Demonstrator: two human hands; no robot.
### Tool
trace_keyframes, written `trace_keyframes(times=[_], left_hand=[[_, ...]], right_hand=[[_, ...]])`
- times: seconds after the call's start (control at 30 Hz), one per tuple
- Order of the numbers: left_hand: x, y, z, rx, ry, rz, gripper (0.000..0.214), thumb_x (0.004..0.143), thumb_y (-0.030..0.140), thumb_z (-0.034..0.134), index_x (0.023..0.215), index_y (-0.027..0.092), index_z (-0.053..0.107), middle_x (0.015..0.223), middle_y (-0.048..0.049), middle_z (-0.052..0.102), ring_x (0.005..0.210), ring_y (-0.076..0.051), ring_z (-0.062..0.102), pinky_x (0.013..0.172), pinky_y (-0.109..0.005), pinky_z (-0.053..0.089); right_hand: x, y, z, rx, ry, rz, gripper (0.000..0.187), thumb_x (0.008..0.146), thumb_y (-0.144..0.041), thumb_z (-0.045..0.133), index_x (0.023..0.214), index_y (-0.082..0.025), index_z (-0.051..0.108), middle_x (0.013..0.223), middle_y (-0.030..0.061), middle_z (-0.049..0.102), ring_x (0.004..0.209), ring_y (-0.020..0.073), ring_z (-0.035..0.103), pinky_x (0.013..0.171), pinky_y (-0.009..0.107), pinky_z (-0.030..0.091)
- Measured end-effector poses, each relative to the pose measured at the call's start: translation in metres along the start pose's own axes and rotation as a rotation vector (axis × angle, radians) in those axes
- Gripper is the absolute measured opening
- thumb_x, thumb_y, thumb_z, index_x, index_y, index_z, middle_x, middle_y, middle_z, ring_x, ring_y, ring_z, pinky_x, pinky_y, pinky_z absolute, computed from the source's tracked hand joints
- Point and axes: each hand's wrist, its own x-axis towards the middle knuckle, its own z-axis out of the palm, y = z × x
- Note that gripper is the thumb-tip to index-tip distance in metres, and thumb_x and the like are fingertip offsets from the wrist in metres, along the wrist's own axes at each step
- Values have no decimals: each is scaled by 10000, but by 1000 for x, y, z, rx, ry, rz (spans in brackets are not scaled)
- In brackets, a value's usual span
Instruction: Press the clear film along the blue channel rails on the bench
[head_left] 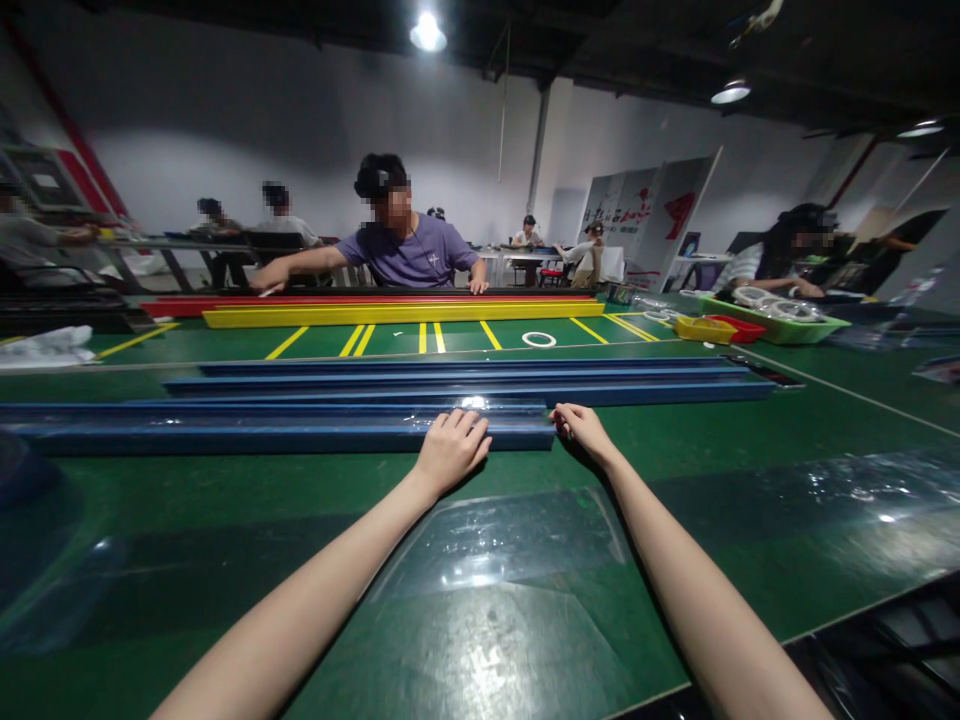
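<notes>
My left hand (454, 446) lies over the near side of a long blue channel (262, 438), close to its right end, with its fingers curled onto it. Clear film shows a shiny surface inside this channel. At the channel's right end my right hand (583, 430) is closed in a pinch. Something small, dark and reddish shows at its fingertips, too little of it to name. Just beyond lie more blue channels (660, 392), parallel to the first.
Clear plastic sheets (517, 540) lie on the green table (675, 430). Across it are yellow (405, 315) and red strips, a white ring (539, 340) and a green basket (806, 328) of coiled rings. A co-worker in a purple shirt (427, 255) reaches over the far side.
</notes>
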Motion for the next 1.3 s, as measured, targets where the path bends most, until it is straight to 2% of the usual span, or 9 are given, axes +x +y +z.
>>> trace_keyframes(times=[0.1,0.3,0.6,0.87,1.3], left_hand=[[0,-1,1,-4,11,-5,322,878,318,293,1035,174,536,1012,-108,556,912,-226,471,729,-353,356],[-2,-1,2,-8,39,-34,356,868,349,309,1065,158,534,1084,-113,540,972,-242,446,788,-368,340],[-2,0,0,45,19,-158,393,853,420,306,1031,164,546,1059,-118,542,972,-264,443,780,-389,329],[-3,-1,4,79,78,-146,306,856,355,340,928,164,567,945,-92,579,873,-228,485,700,-344,333],[-2,-3,6,113,120,-90,277,852,336,367,815,157,575,796,-71,582,760,-194,502,636,-306,314]], right_hand=[[0,0,-1,171,-68,-8,418,700,-521,447,678,-129,592,531,-6,523,441,67,437,427,188,309],[0,-3,0,296,-49,29,416,640,-563,525,654,-148,557,544,-12,515,438,59,433,372,176,258],[-4,-6,3,254,-101,-54,319,647,-476,575,621,-160,535,515,-40,484,454,61,425,416,181,278],[-7,-8,3,239,-72,-60,322,622,-470,597,631,-152,557,479,-43,463,450,65,395,439,201,268],[-4,-4,1,142,-148,-59,338,621,-488,587,611,-152,552,485,-37,476,459,71,407,491,220,299]])
